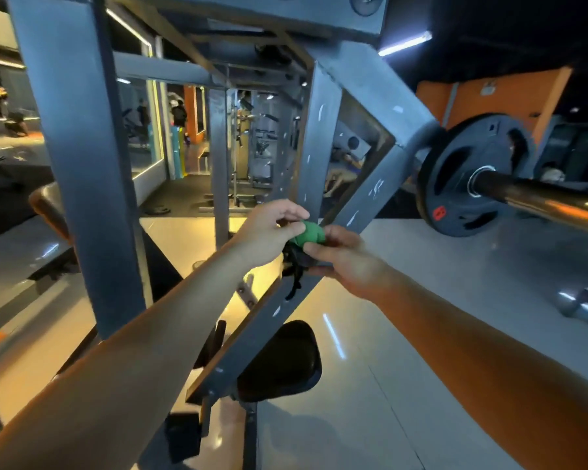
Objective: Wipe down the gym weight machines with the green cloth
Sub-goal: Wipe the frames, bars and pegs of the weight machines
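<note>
Green and soft, the cloth (312, 233) is bunched into a small wad, pinched between the left hand (269, 234) and the right hand (342, 257), both with fingers curled on it. Just behind stands the scuffed grey steel frame (319, 137); a round black weight plate (489, 140) sits to the right on a shiny bar (537, 198).

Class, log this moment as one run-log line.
left hand: pinches green cloth | right hand: pinches green cloth | cloth: bunched, by grey machine frame | nearby: weight plate
</note>
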The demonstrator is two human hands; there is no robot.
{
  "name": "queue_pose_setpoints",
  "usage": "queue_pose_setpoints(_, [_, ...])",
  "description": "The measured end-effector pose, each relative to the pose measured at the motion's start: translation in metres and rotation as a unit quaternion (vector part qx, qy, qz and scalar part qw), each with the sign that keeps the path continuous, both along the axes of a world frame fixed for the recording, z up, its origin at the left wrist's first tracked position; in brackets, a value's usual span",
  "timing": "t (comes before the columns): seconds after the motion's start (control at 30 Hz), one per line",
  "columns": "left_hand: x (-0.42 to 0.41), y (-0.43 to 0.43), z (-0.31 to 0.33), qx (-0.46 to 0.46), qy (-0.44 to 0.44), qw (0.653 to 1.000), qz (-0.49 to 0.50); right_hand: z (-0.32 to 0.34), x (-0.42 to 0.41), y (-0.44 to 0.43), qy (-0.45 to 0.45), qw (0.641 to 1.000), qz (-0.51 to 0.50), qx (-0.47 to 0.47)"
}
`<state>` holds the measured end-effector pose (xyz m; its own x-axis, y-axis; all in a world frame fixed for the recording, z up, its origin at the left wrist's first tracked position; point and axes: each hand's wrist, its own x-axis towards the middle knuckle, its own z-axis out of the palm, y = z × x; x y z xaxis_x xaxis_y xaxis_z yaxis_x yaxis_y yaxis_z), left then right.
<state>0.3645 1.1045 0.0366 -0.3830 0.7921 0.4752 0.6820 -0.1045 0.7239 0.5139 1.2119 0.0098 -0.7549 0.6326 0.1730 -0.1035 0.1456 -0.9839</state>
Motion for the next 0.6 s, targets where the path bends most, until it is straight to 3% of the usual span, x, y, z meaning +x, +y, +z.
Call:
queue_pose_setpoints(0.1, [-0.007,0.026,0.023,0.058,0.004,0.998,-0.006,0.032,-0.012,0.010,0.076,0.991,-0.111,0.004])
queue_pose_setpoints(0.2, [-0.013,0.045,0.048,0.140,-0.011,0.990,0.030,0.067,-0.019,0.023,0.106,0.965,-0.217,0.106])
queue_pose_setpoints(0.37, [-0.020,0.068,0.093,0.216,-0.027,0.973,0.070,0.148,-0.033,0.061,0.128,0.861,-0.364,0.332])
queue_pose_setpoints(0.5, [-0.025,0.088,0.114,0.216,-0.003,0.970,0.113,0.192,-0.054,0.076,0.175,0.777,-0.387,0.465])
queue_pose_setpoints(0.6, [-0.032,0.095,0.118,0.210,0.008,0.970,0.119,0.200,-0.082,0.084,0.185,0.742,-0.372,0.525])
